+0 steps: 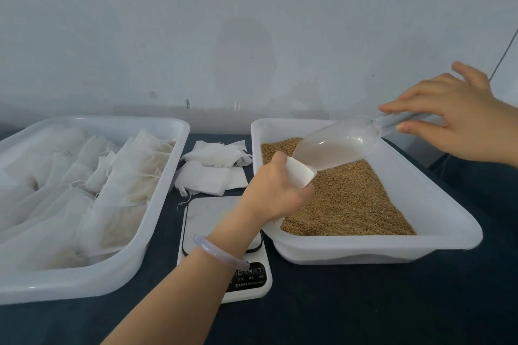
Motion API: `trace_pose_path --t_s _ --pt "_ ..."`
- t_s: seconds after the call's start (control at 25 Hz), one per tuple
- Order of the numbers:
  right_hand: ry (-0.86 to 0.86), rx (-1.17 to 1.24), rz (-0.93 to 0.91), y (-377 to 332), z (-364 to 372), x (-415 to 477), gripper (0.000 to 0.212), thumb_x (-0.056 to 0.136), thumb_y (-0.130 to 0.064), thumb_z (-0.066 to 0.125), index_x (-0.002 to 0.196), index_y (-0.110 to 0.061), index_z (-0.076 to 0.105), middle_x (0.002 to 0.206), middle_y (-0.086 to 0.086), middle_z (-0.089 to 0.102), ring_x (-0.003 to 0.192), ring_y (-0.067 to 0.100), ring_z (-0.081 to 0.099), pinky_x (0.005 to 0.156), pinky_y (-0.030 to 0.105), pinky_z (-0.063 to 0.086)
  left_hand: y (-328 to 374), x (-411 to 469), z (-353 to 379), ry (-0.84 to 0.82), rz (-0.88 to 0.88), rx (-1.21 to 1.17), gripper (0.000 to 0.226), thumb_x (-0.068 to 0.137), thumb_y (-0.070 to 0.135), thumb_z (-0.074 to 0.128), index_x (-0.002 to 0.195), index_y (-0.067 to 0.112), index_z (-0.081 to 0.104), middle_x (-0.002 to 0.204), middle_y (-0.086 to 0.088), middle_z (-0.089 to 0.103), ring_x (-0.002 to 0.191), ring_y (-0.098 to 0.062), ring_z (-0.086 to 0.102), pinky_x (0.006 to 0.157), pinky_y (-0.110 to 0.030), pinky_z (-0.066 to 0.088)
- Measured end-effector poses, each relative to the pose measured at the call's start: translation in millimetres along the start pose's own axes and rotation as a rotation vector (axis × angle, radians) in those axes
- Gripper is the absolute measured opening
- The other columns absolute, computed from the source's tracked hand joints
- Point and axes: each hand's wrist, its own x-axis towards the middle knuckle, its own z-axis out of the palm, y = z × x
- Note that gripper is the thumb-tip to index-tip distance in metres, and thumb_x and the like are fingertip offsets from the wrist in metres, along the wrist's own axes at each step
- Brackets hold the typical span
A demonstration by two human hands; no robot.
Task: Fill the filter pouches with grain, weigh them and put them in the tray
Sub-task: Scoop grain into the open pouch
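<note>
Clear plastic scoop (336,145) at soft white pouch (300,173), above granular brown grain (350,204)

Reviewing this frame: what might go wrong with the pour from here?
The scoop mouth looks wider than the pouch in the left hand, so grain may miss it, though it would land in the grain tray. That arm crosses above the scale and could knock it. The right hand pinches only the scoop's handle, so it may wobble.
</note>
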Motion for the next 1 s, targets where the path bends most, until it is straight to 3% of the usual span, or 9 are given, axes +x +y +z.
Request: trace_pose_path --t_s 0.16,0.28,0.36,0.56,0.68,0.84,1.0 --pt "-0.219 0.031 0.3 28 18 -14 0.032 0.088 -0.051 0.043 0.117 -0.047 0.055 0.117 -0.008 0.061 0.114 0.018 0.051 0.104 0.042 0.021 -1 -2 1 0.105 -0.019 -0.075 0.031 0.079 0.028 0.066 0.088 0.015 0.039 0.075 0.003 0.051 0.068 -0.017 0.053 0.055 -0.032 0.043" --pt "-0.532 -0.288 0.365 29 51 -30 0.031 0.095 -0.043 0.044 0.125 -0.048 0.049 0.121 -0.016 0.053 0.122 0.014 0.042 0.111 0.043 0.01 -2 -2 2 0.131 -0.018 -0.11 0.031 0.079 0.028 0.065 0.09 0.014 0.039 0.075 0.003 0.052 0.07 -0.017 0.054 0.059 -0.034 0.047" --pt "-0.612 -0.273 0.344 18 73 -38 0.032 0.096 -0.041 0.044 0.126 -0.05 0.046 0.122 -0.018 0.051 0.123 0.012 0.04 0.113 0.046 0.004 -3 -2 2 0.134 -0.014 -0.103 0.031 0.078 0.03 0.064 0.089 0.015 0.039 0.075 0.003 0.052 0.069 -0.017 0.054 0.058 -0.033 0.046" --pt "-0.502 0.032 0.323 -13 108 -38 0.032 0.092 -0.036 0.054 0.123 -0.044 0.053 0.117 -0.018 0.055 0.117 0.01 0.046 0.113 0.043 0.01 -2 -2 2 0.129 -0.03 -0.091 0.034 0.069 0.04 0.06 0.082 0.021 0.036 0.075 0.005 0.051 0.065 -0.01 0.051 0.052 -0.027 0.042" --pt "-0.441 0.111 0.308 -20 116 -39 0.032 0.092 -0.034 0.054 0.123 -0.042 0.055 0.115 -0.018 0.056 0.112 0.01 0.047 0.111 0.041 0.017 -4 -2 2 0.139 -0.019 -0.076 0.033 0.076 0.033 0.065 0.078 0.024 0.034 0.075 0.005 0.05 0.064 -0.007 0.05 0.049 -0.023 0.04" --pt "-0.373 0.34 0.367 -20 113 -40 0.033 0.092 -0.029 0.055 0.125 -0.034 0.055 0.116 -0.009 0.06 0.111 0.014 0.052 0.107 0.044 0.03 -4 -2 2 0.124 -0.026 -0.085 0.034 0.07 0.041 0.061 0.08 0.022 0.035 0.076 0.004 0.05 0.067 -0.013 0.051 0.056 -0.028 0.043" --pt "-0.328 0.123 0.363 4 93 -40 0.034 0.093 -0.034 0.051 0.126 -0.035 0.054 0.123 -0.009 0.058 0.117 0.016 0.05 0.111 0.043 0.019 -1 -3 2 0.123 -0.027 -0.081 0.034 0.065 0.045 0.057 0.075 0.024 0.032 0.073 0.005 0.049 0.063 -0.01 0.048 0.053 -0.027 0.04"
